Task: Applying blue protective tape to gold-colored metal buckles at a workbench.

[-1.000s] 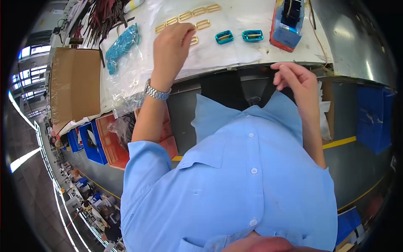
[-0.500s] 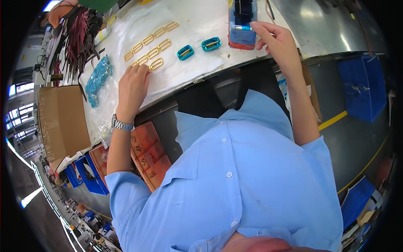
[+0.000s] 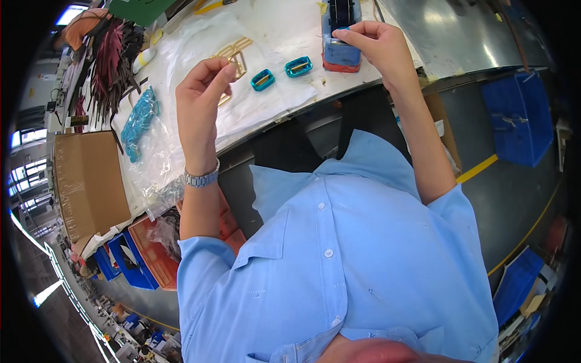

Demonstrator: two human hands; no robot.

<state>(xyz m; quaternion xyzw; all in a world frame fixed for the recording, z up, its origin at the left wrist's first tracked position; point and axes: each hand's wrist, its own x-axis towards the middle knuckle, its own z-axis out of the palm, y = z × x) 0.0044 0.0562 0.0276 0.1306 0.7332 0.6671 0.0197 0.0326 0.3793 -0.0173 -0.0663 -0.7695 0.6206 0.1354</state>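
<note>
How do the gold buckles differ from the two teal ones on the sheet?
Colour: the gold buckles are bare yellow metal; the teal buckles are blue-green. Place: the gold buckles lie behind the raised left hand, partly hidden by it; the teal buckles lie apart from it, between it and the blue tape dispenser under the right hand. Both kinds are rectangular frames lying on the white sheet.

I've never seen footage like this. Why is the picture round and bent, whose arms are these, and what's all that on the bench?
There is no machine here. A person wears a wide-angle camera on the head, looking down, so you see their blue shirt and the edges curve. The left hand is raised with its fingers pinched together; whether they hold anything is too small to tell. The right hand touches a blue tape dispenser. On the white-covered bench lie two teal buckles, some gold buckles, and a clear bag of teal buckles. A cardboard box sits left.
</note>
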